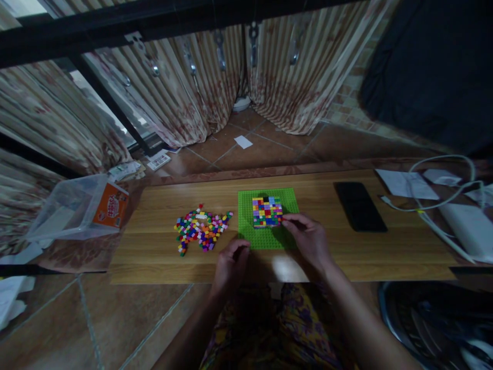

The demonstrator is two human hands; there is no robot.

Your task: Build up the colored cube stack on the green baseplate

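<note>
A long wooden board (346,257) lies across the tiled floor as a low work surface, and the person sits right up against its near edge, both arms reaching over it. Off to the left a clear plastic tub (73,208) lies tipped on its side, well clear of the work; to the right a dark phone (360,206) rests flat, out of the way. Centre stage is the green baseplate (267,239), square to the person, with a block of coloured bricks (267,211) built up on its far half. Just left of the plate sits the loose brick pile (202,229) — close enough to pick from without stretching. The right hand (308,241) rests on the plate with fingertips pinched at the block's near right corner — whether a brick is between them I cannot tell. The left hand (231,259) is curled loosely at the plate's near left corner, seemingly steadying it, nothing visibly held.
</note>
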